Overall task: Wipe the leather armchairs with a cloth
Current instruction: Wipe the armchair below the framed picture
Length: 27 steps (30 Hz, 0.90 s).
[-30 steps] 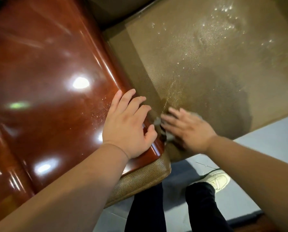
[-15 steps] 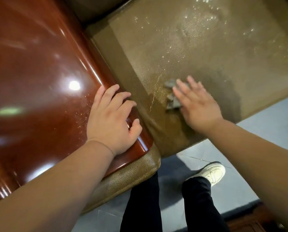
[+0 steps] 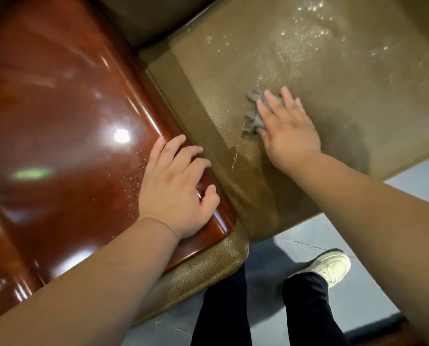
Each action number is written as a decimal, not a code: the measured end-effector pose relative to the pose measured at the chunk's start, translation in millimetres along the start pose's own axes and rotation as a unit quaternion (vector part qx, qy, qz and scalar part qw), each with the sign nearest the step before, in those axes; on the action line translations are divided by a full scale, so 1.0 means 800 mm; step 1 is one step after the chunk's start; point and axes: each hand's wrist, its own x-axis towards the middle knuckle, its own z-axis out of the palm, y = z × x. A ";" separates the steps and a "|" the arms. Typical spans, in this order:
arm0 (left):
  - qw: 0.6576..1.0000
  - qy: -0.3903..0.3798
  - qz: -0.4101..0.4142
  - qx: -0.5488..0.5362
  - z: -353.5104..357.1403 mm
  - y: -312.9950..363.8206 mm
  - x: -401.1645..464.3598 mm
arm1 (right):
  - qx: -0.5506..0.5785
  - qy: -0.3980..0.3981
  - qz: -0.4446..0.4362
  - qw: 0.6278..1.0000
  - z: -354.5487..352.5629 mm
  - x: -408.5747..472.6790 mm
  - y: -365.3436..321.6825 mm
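The armchair's olive-brown leather seat cushion (image 3: 320,71) fills the upper right, with wet glints at its far end. A small grey cloth (image 3: 252,116) lies crumpled on the cushion. My right hand (image 3: 287,132) presses flat on the cloth with straight fingers; only the cloth's left edge shows. My left hand (image 3: 177,193) rests on the glossy red-brown wooden armrest (image 3: 58,121), fingers loosely bent over its inner edge.
Leather padding (image 3: 203,273) wraps the armrest's front end. Below the seat's front edge is grey floor (image 3: 373,290), with my dark trouser legs and a white shoe (image 3: 330,267). The chair back (image 3: 146,18) rises at the top.
My right hand has slid the cloth away from the seat's front corner, farther onto the cushion. My left hand stays on the armrest.
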 end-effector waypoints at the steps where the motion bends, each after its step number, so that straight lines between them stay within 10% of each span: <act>1: 1.000 -0.004 0.001 -0.003 -0.001 0.001 0.000 | 0.009 0.001 0.051 0.999 -0.001 0.006 -0.008; 8: 1.000 0.005 0.000 -0.008 -0.001 0.002 0.000 | -0.005 -0.072 -0.283 0.956 0.019 -0.129 -0.026; 12: 1.000 0.011 0.004 -0.012 0.002 0.000 -0.001 | -0.003 0.033 -0.044 0.998 0.006 -0.081 0.056; 17: 1.000 0.014 0.006 -0.010 0.002 0.004 0.000 | 0.047 0.075 0.256 0.963 -0.004 -0.095 0.010; 23: 1.000 0.030 0.002 -0.001 0.010 0.000 -0.004 | 0.001 -0.069 -0.208 0.976 0.016 -0.172 0.016; 27: 0.999 0.048 0.006 0.008 0.016 -0.003 -0.002 | -0.033 -0.031 -0.151 0.988 -0.004 -0.152 0.124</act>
